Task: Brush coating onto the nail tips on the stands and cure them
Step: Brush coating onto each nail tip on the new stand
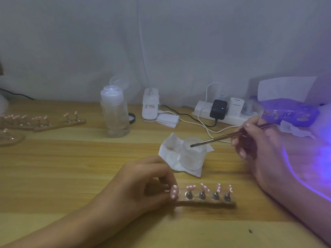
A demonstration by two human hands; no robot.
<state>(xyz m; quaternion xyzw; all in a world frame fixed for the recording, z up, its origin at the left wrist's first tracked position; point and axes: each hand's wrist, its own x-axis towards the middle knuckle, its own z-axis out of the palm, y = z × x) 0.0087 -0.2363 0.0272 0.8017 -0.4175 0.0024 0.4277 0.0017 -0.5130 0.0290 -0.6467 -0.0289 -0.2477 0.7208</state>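
A wooden stand (206, 203) lies near the table's front edge, carrying several pink nail tips with white dots (204, 187) on metal pegs. My left hand (143, 181) pinches the stand's left end, where one more tip (174, 191) sits by my fingers. My right hand (258, 140) holds a thin brush (215, 138) like a pen. Its dark tip hovers over the mouth of a small clear jar (192, 154) that stands on a white tissue (172, 149).
More stands with pink tips (44, 120) lie at the far left. A clear pump bottle (114, 111), a white lamp base (150, 106), a power strip with chargers (220, 110) and a purple wipes pack (290, 111) line the back. Violet light glows at the right edge (315, 158).
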